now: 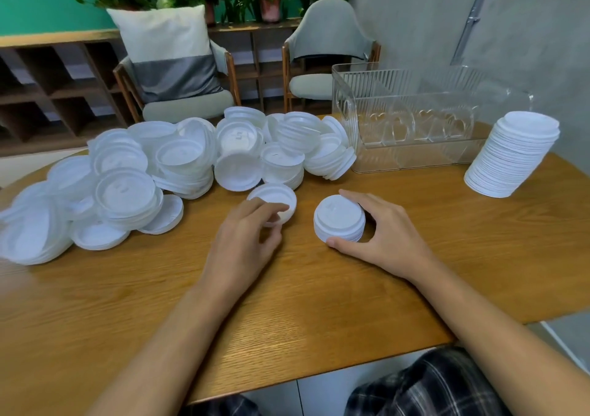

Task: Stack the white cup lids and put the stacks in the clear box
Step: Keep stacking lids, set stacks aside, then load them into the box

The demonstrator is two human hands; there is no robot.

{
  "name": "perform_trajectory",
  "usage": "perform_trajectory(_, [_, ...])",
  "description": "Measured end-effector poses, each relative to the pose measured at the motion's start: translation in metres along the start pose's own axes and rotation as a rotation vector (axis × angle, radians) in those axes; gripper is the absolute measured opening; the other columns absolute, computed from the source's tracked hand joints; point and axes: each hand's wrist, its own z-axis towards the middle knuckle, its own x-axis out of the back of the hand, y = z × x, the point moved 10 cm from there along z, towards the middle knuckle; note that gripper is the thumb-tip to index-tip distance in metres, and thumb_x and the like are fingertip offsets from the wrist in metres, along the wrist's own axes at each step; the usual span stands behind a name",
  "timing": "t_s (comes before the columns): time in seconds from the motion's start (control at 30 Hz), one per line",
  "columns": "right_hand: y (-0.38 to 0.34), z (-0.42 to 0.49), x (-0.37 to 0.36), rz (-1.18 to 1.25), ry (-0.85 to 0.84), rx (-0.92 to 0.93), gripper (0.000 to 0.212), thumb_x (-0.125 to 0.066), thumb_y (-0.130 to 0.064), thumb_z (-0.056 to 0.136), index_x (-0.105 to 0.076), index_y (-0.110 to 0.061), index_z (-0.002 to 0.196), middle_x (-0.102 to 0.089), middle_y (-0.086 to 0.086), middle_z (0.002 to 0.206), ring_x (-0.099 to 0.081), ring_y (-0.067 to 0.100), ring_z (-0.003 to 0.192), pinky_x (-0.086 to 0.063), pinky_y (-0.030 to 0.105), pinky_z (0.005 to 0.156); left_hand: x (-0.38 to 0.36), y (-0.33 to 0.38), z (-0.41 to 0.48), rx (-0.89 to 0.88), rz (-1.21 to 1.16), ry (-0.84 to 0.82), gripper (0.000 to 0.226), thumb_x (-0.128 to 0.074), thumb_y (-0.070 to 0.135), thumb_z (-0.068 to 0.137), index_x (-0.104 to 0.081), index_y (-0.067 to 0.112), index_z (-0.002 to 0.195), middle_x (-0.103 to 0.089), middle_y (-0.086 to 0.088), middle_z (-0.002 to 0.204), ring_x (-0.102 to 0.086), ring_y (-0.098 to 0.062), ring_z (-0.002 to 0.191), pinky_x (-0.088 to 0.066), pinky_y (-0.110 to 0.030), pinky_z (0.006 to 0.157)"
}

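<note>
Right hand [383,236] is cupped round a short stack [339,219] on the desk [319,304]. Left hand [245,240] pinches a single lid [274,196] by its rim, just beside. They look thin, light and flexy, so I'd grip rims gently. Further back: the loose pile [159,166], then the clear box [412,121] and a tall stack [514,157].

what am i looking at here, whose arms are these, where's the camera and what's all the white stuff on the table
There is no machine here. The one picture comes from a camera worn on a person's head, looking down at their own bare hands. On the wooden table lie a pile of loose white cup lids, a clear box at the back right, and a tall stack beside it. The right hand grips a small stack. The left hand pinches a single lid next to it.
</note>
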Motion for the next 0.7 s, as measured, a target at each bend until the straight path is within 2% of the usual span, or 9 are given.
perform_trajectory(0.07, [0.0, 0.0, 0.0, 0.002, -0.006, -0.003, 0.091, -0.089, -0.058, 0.072, -0.053, -0.029, 0.151, -0.057, -0.016, 0.141, -0.047, -0.002, 0.13, -0.03, 0.009, 0.108, -0.003, 0.003, -0.001, 0.02, -0.074, -0.03, 0.032, -0.082, 0.002, 0.085, -0.077, 0.015, 0.114, -0.068, 0.007, 0.097, -0.063, -0.004, 0.088, -0.048, -0.012, 0.084])
perform_trajectory(0.17, [-0.002, 0.0, 0.0, 0.007, -0.007, -0.005, 0.091, -0.088, -0.058, 0.072, -0.053, -0.029, 0.15, -0.058, -0.016, 0.141, -0.049, -0.001, 0.13, -0.036, 0.022, 0.111, -0.004, 0.0, 0.002, 0.093, -0.179, -0.059, 0.025, -0.085, 0.01, 0.086, -0.078, 0.02, 0.108, -0.068, 0.01, 0.093, -0.064, -0.005, 0.09, -0.042, -0.007, 0.083])
perform_trajectory(0.3, [-0.002, 0.0, 0.0, 0.004, -0.007, 0.008, 0.09, -0.089, -0.057, 0.072, -0.054, -0.027, 0.15, -0.058, -0.014, 0.142, -0.048, -0.001, 0.13, -0.033, 0.015, 0.107, -0.006, -0.006, 0.013, 0.12, -0.264, -0.065, 0.014, -0.084, 0.017, 0.089, -0.078, 0.02, 0.101, -0.072, 0.013, 0.097, -0.068, -0.01, 0.095, -0.048, -0.017, 0.087])
perform_trajectory(0.43, [0.0, 0.001, -0.001, 0.009, -0.008, 0.012, 0.09, -0.088, -0.057, 0.073, -0.053, -0.029, 0.15, -0.057, -0.016, 0.141, -0.048, -0.001, 0.13, -0.032, 0.013, 0.106, -0.008, -0.011, 0.021, 0.101, -0.183, -0.099, 0.014, -0.084, 0.02, 0.089, -0.079, 0.024, 0.101, -0.072, 0.023, 0.095, -0.066, 0.003, 0.094, -0.045, -0.011, 0.085])
perform_trajectory(0.53, [0.001, 0.002, -0.001, 0.004, -0.009, 0.016, 0.09, -0.088, -0.058, 0.073, -0.053, -0.03, 0.15, -0.056, -0.018, 0.14, -0.046, -0.005, 0.127, -0.027, 0.002, 0.103, -0.008, -0.017, 0.02, 0.095, -0.163, -0.101, 0.015, -0.087, 0.017, 0.084, -0.079, 0.024, 0.096, -0.072, 0.018, 0.089, -0.065, 0.002, 0.088, -0.045, -0.012, 0.08])
perform_trajectory(0.7, [0.003, 0.003, -0.002, -0.006, -0.01, 0.017, 0.089, -0.088, -0.058, 0.073, -0.053, -0.031, 0.15, -0.056, -0.019, 0.14, -0.045, -0.007, 0.128, -0.025, -0.002, 0.1, -0.012, -0.021, 0.018, 0.085, -0.136, -0.129, 0.018, -0.092, 0.012, 0.077, -0.078, 0.018, 0.088, -0.07, 0.013, 0.083, -0.064, 0.0, 0.084, -0.044, -0.01, 0.076])
